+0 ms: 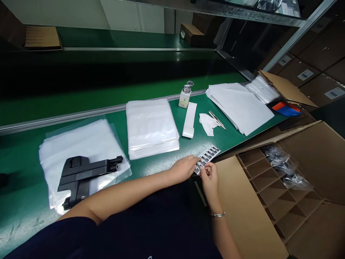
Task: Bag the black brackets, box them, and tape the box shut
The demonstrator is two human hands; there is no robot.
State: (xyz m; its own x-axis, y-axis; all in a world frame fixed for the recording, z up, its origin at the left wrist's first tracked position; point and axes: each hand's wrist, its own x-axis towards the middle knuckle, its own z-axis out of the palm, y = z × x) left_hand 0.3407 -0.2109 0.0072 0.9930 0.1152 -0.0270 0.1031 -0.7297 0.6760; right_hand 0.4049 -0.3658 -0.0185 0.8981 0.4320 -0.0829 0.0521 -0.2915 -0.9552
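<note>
A small sheet of black-and-white stickers [212, 150] lies at the front edge of the green bench, slanting up to the right. My left hand [184, 168] reaches across to its left side, fingers touching the sheet. With thumb and fingers closed, my right hand [209, 177] pinches its lower edge. Behind the sheet are a torn piece of white paper [208, 124], metal tweezers [217, 119] and a white strip [189, 120]. To the left, a black plastic part [86, 176] rests on clear plastic bags [104, 135].
A stack of white bags [152, 127] and a small bottle [185, 96] with its lid up stand mid-bench. White sheets [242, 104] lie at the right. An open carton [258, 216] with dividers and bagged parts [287, 167] stands beside my right arm. A metal-framed shelf [242, 16] hangs above.
</note>
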